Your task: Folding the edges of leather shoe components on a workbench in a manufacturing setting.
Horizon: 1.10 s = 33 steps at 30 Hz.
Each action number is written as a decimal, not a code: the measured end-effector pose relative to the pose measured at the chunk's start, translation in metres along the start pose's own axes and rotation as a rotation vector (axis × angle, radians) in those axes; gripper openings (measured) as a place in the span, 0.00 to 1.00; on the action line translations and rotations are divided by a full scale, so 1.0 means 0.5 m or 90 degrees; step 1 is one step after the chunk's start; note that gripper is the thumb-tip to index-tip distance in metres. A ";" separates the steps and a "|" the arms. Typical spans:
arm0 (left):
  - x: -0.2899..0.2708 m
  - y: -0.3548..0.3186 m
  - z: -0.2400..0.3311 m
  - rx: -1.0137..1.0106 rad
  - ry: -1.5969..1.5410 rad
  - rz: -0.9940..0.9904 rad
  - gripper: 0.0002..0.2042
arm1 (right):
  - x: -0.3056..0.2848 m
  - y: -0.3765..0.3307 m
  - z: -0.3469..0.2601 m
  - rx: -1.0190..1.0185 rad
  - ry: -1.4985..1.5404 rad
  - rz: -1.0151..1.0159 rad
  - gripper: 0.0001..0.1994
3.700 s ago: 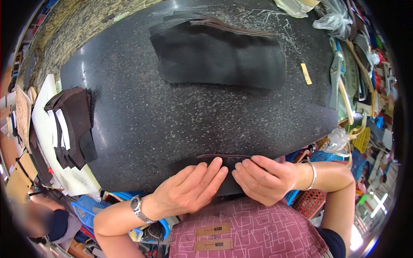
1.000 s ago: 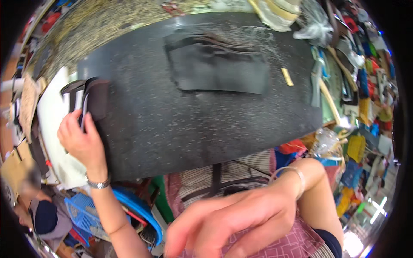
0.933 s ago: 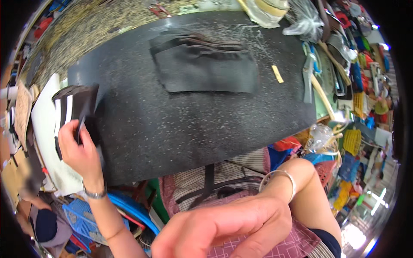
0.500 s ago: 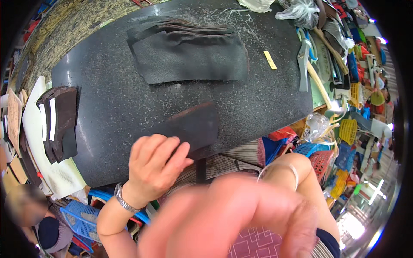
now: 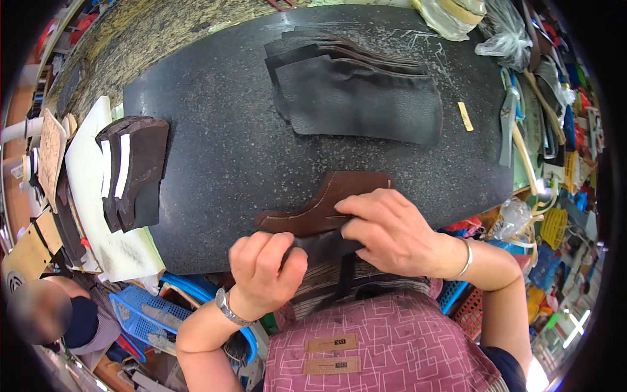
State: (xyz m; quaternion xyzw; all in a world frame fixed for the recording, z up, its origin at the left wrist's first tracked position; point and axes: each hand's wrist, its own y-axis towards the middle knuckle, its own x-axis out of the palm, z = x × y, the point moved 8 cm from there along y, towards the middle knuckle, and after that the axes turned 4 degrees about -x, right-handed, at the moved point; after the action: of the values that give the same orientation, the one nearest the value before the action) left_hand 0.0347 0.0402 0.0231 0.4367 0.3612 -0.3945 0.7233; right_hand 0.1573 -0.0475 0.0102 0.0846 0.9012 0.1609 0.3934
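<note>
A brown leather piece [image 5: 326, 200], curved like part of a boot upper and edged with pale stitching, lies at the table's front edge. Along its near side runs a black leather strip [image 5: 320, 249]; whether the two are joined I cannot tell. The fingers of my left hand [image 5: 266, 271] are closed on the strip's left end. My right hand [image 5: 395, 235] pinches the right part of the brown leather, thumb and fingertips near the black strip. Beyond them a stack of black leather pieces [image 5: 366, 101] rests on the dark table.
The dark tabletop [image 5: 215, 183] is strewn with specks. At left, dark brown cut pieces [image 5: 144, 157] lie by a white board [image 5: 88, 170]. A yellow slip [image 5: 465, 116], a hammer-like wooden handle [image 5: 524, 157] and plastic bags [image 5: 506, 39] are at right. A blue basket [image 5: 147, 317] and another person are lower left.
My right hand has come from close before the camera to the leather at the table edge. A brown stitched face now shows where a dark face lay. The view has shifted left.
</note>
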 end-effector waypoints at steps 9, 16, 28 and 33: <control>0.019 0.044 -0.027 -0.075 -0.139 -0.204 0.18 | -0.009 0.031 -0.005 -0.011 -0.054 -0.005 0.13; -0.024 0.080 0.010 -0.111 -0.341 -0.406 0.11 | -0.045 0.026 -0.015 0.141 0.252 -0.134 0.16; 0.027 0.045 0.041 0.393 -0.018 -0.090 0.13 | -0.009 -0.017 -0.029 -0.164 -0.185 -0.012 0.23; 0.043 0.035 0.057 0.556 0.143 -0.147 0.10 | 0.002 -0.016 -0.043 -0.192 -0.235 -0.053 0.19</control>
State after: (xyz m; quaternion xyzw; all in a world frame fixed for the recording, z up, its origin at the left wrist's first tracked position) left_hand 0.0646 0.0140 0.0207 0.6976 0.2835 -0.5376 0.3794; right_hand 0.1403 -0.0593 0.0205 0.0161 0.7824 0.2588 0.5662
